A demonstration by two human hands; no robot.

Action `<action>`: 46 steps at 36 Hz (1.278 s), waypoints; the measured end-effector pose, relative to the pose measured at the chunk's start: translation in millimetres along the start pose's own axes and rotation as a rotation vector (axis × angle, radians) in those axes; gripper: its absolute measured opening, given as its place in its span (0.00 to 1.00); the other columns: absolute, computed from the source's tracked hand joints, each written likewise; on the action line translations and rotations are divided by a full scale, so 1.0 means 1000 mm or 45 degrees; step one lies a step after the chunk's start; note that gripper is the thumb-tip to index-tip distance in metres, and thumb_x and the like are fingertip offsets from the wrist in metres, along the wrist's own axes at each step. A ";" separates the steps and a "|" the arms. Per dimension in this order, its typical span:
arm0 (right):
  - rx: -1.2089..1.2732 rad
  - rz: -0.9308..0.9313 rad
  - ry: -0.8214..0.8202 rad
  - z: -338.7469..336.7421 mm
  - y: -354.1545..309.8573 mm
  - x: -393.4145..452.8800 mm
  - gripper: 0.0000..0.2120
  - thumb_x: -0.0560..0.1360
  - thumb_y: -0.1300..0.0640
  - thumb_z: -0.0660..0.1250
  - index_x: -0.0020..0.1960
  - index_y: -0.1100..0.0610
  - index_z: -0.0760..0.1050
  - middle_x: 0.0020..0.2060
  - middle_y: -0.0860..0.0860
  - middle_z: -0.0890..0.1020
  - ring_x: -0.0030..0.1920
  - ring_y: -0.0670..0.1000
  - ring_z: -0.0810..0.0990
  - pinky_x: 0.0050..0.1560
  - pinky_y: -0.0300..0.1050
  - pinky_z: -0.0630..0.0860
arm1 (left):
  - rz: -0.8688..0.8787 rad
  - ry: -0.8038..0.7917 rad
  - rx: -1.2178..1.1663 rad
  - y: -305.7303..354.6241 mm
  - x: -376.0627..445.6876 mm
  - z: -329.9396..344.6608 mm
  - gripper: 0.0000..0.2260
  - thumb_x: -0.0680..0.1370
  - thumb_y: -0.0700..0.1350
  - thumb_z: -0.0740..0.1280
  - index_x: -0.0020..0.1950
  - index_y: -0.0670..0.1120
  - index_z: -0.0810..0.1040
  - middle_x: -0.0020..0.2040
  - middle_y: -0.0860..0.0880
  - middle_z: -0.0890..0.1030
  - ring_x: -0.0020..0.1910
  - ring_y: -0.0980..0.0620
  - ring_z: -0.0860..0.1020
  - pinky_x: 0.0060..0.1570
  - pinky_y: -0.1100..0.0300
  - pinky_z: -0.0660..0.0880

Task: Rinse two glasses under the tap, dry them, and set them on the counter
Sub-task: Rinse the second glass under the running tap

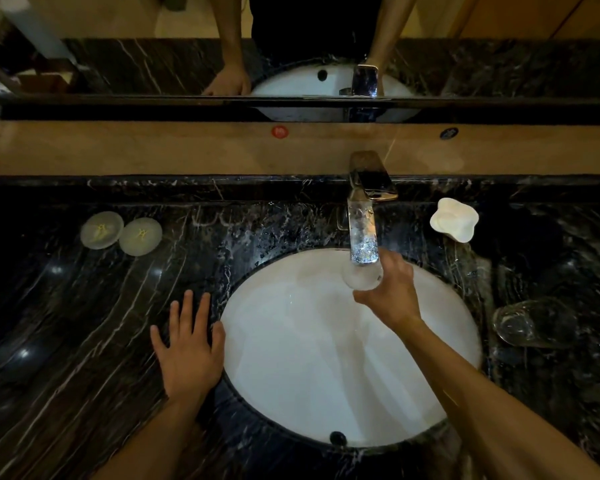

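Head view. Right hand (390,289) grips a glass (362,277) over the back of the white basin (291,358), fingers and thumb curled round its side. The glass sits directly under the tap (362,230) spout, mouth towards the spout. The spout's underside looks bright and speckled; whether water is running, cannot tell.

Left hand (187,348) lies flat on the counter (84,323), palm down, fingers spread and straight, thumb at the basin's left rim. It holds nothing.

Second glass (530,323) stands on the counter right of the basin, well apart from the right hand, untouched. It is clear and dim against the dark stone; upright or inverted, cannot tell.

Counter: black marble with white veins, wet-looking patches near the tap base. Two round pale lids (120,233) lie side by side at the left rear, edges touching or nearly so. A white dish (454,220) with a wavy outline sits right of the tap, near the back edge.

Basin: oval, set under the counter, overflow hole (337,438) on the near wall.

Behind the tap, a tan ledge carries a red sticker (280,132) and a dark sticker (449,133). Above it a mirror (499,71) reflects both forearms, the basin and the tap.
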State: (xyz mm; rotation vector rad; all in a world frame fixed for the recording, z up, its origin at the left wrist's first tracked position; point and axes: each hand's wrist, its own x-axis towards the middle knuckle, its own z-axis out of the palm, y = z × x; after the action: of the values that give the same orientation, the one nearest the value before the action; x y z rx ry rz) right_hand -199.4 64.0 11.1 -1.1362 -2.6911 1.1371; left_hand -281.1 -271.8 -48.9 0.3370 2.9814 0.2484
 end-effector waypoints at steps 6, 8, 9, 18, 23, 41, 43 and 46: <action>-0.011 0.132 -0.209 -0.002 -0.004 0.007 0.43 0.59 0.53 0.81 0.70 0.50 0.67 0.66 0.53 0.72 0.66 0.60 0.68 0.62 0.53 0.70 | -0.007 -0.003 0.000 0.000 0.000 0.001 0.27 0.80 0.59 0.46 0.80 0.56 0.55 0.81 0.52 0.53 0.79 0.49 0.52 0.74 0.36 0.47; 0.180 0.227 -0.325 -0.004 -0.006 0.007 0.41 0.59 0.54 0.81 0.68 0.47 0.68 0.62 0.52 0.75 0.62 0.58 0.73 0.59 0.53 0.75 | -0.010 -0.002 0.002 0.000 0.000 0.000 0.27 0.80 0.59 0.46 0.80 0.56 0.55 0.81 0.52 0.53 0.79 0.49 0.52 0.74 0.36 0.47; 0.279 0.279 -0.382 -0.006 -0.007 0.006 0.38 0.60 0.56 0.81 0.66 0.46 0.69 0.59 0.50 0.77 0.58 0.56 0.75 0.56 0.51 0.76 | -0.010 0.000 0.006 0.000 0.000 0.000 0.27 0.80 0.59 0.46 0.79 0.56 0.56 0.81 0.52 0.53 0.79 0.48 0.52 0.73 0.36 0.47; 0.905 0.425 -0.669 0.008 -0.012 -0.006 0.37 0.62 0.68 0.80 0.64 0.44 0.73 0.61 0.48 0.77 0.59 0.56 0.77 0.54 0.62 0.81 | -0.011 -0.001 0.023 -0.001 0.001 0.002 0.27 0.80 0.59 0.48 0.80 0.56 0.55 0.81 0.52 0.53 0.79 0.49 0.52 0.73 0.36 0.48; 0.946 0.353 -0.370 0.024 -0.013 -0.007 0.42 0.58 0.64 0.82 0.67 0.46 0.70 0.60 0.49 0.78 0.61 0.56 0.78 0.56 0.59 0.81 | -0.008 0.003 0.026 -0.001 0.001 0.002 0.27 0.80 0.59 0.48 0.80 0.56 0.55 0.81 0.52 0.53 0.79 0.49 0.53 0.73 0.36 0.48; 0.061 0.040 0.008 -0.008 -0.011 0.002 0.43 0.59 0.56 0.81 0.71 0.51 0.67 0.66 0.53 0.71 0.61 0.55 0.75 0.55 0.46 0.73 | -0.003 0.020 0.017 -0.001 0.001 0.002 0.26 0.80 0.58 0.49 0.79 0.56 0.56 0.80 0.51 0.54 0.79 0.49 0.53 0.73 0.35 0.49; 0.096 0.155 -0.080 -0.010 -0.010 0.005 0.42 0.59 0.55 0.81 0.69 0.50 0.68 0.64 0.54 0.72 0.59 0.57 0.76 0.54 0.48 0.74 | 0.000 0.019 0.021 -0.001 0.001 0.002 0.26 0.81 0.58 0.49 0.79 0.56 0.57 0.81 0.51 0.54 0.79 0.49 0.53 0.73 0.35 0.49; 0.249 0.309 -0.236 -0.013 -0.007 0.005 0.38 0.57 0.54 0.80 0.64 0.49 0.71 0.59 0.54 0.76 0.54 0.57 0.78 0.50 0.49 0.77 | -0.004 0.018 0.018 -0.001 0.002 0.002 0.26 0.80 0.57 0.49 0.79 0.55 0.57 0.80 0.51 0.54 0.79 0.48 0.54 0.73 0.35 0.49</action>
State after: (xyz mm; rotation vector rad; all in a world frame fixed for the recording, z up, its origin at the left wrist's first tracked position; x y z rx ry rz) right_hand -204.3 72.1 23.6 -1.4162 -2.5435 1.5749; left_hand -282.6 -272.2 -51.0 0.3339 2.9989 0.2309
